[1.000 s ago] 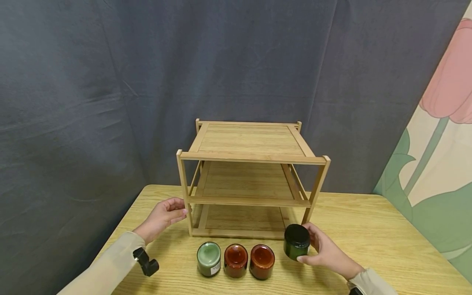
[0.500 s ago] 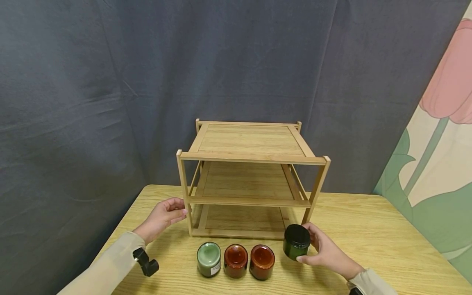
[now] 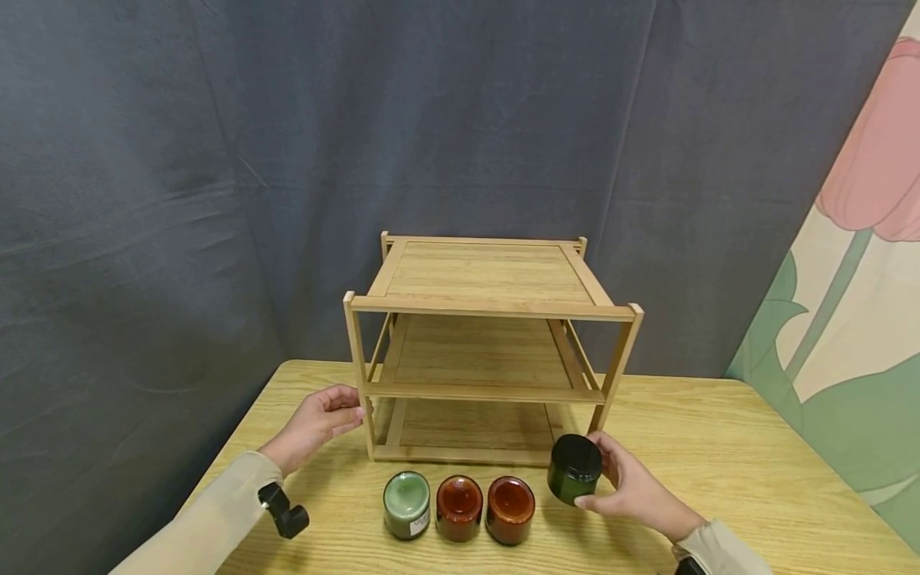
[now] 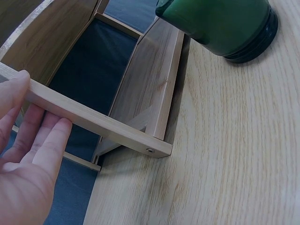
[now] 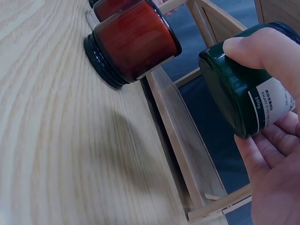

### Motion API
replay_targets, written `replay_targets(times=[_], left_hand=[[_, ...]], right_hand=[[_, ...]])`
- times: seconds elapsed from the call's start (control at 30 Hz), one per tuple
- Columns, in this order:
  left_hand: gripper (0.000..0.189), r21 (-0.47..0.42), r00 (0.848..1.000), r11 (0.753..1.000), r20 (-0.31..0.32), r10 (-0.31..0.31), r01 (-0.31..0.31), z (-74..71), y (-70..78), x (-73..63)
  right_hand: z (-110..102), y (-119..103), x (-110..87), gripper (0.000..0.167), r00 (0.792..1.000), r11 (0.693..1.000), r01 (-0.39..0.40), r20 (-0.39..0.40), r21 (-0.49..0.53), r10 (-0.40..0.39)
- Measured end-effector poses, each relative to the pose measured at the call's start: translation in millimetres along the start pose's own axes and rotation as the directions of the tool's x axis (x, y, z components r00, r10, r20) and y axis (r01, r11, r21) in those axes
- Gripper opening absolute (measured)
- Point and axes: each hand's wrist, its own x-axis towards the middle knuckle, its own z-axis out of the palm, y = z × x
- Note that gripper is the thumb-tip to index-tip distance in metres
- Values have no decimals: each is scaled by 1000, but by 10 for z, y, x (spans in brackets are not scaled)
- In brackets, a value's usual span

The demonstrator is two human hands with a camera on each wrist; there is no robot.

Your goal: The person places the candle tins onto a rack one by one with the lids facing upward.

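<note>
My right hand (image 3: 632, 493) holds a dark green glass jar (image 3: 575, 469) with a black lid, thumb on one side and fingers on the other. The jar is lid up and raised off the table, by the front right corner of a three-tier wooden shelf (image 3: 467, 394). A white label faces the fingers in the right wrist view. At the shelf's left front post (image 4: 93, 115), my left hand (image 3: 316, 423) pinches the wood between thumb and fingers. Lined up before the shelf, lids down, are a lighter green jar (image 3: 406, 505) and two amber jars (image 3: 460, 508).
The shelf stands on a light wood table (image 3: 683, 447), and its tiers bear nothing that I can see. A dark grey-blue curtain (image 3: 460, 120) hangs behind it. To the right is a panel (image 3: 855, 335) with a painted tulip.
My right hand has shifted very slightly left and up with the green jar. The left hand, the shelf and the jars in the row stay put.
</note>
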Motion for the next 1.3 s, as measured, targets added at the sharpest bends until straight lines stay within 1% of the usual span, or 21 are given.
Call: replay_targets(times=[0.13,0.27,0.5,0.67,0.87,1.13,1.3], left_hand=[[34,7,1000,1000,-1,-2,2,3,5,-2],[34,13,1000,1000,-3,-3,3,5,8,-4],[35,8,1000,1000,5,-3,3,4,6,-6],[35,9,1000,1000,4,0,0,0,7,-9],[35,3,1000,1000,5,2,-2,6,10,-13],[32,4,1000,1000,-8,-4,4,12,22,-11],[33,-1,1000,1000,-4,-1,1,1,13,-2]], right_hand=[[13,-26,11,55,1000,1000,13,-8,-5,-13],[32,-77,31,55,999,999,47,-10,-5,-47],[83,-279,99,56,993,992,118,24,43,-119],[139,-505,185,58,988,988,151,21,32,-152],[199,-804,292,60,987,987,158,-9,24,-158],[230,-1220,535,60,969,968,248,2,47,-248],[235,-1541,720,59,973,971,232,-4,55,-232]])
